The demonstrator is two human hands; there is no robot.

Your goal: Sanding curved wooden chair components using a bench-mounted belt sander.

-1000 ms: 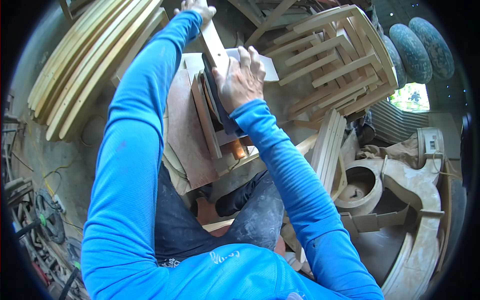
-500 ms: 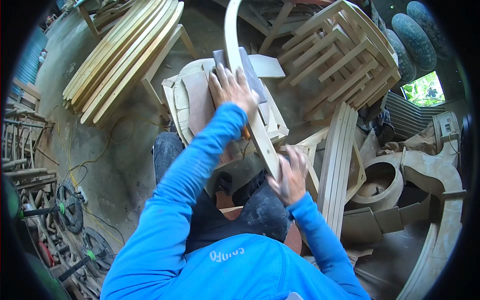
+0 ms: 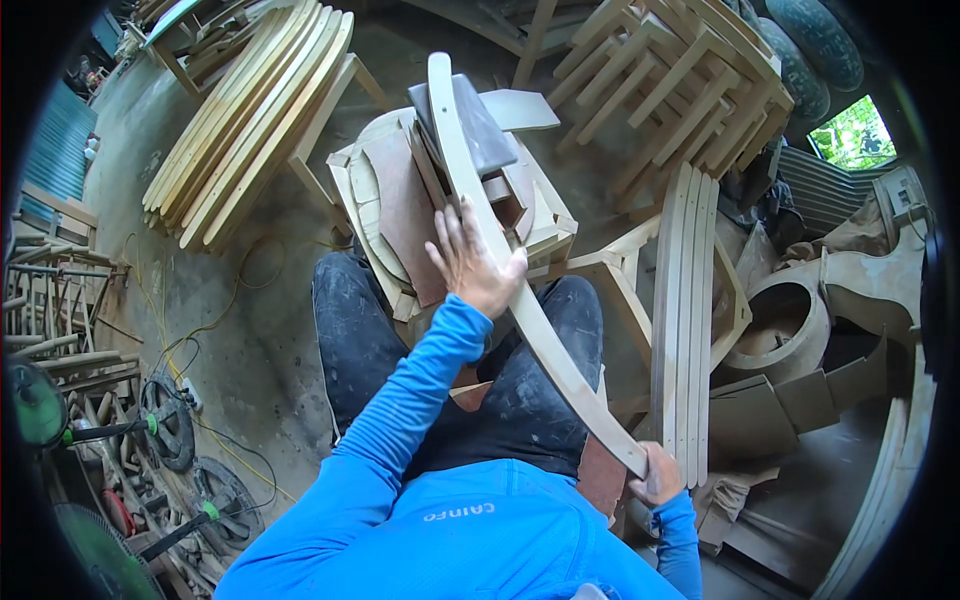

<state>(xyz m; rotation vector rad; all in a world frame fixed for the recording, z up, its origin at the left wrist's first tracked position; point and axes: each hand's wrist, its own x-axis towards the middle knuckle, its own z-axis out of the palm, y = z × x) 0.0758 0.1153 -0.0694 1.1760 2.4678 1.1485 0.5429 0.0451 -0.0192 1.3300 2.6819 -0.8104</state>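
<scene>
A long curved wooden slat (image 3: 545,345) runs diagonally from the far middle down to the lower right. Its far part rests against a grey block-like pad (image 3: 482,130) on top of a wooden stand (image 3: 352,215). My left hand (image 3: 478,268) lies on the slat's middle stretch, fingers spread, thumb along the right edge. At the near end, my right hand (image 3: 658,474) has its fingers closed round the tip of the slat. A brown, curved flat panel (image 3: 398,205) covers part of the stand, left of the slat.
Stacked curved slats (image 3: 250,125) lean at the far left. Wooden frames (image 3: 680,90) are piled at the far right. Several straight slats (image 3: 683,330) stand close to my right hand. Yellow cable (image 3: 225,320) crosses the floor, and wheeled equipment (image 3: 168,420) sits at the left.
The curved slat has come toward me and to the lower right. My left hand has moved back from its far part, while my right hand has shifted down to the near end.
</scene>
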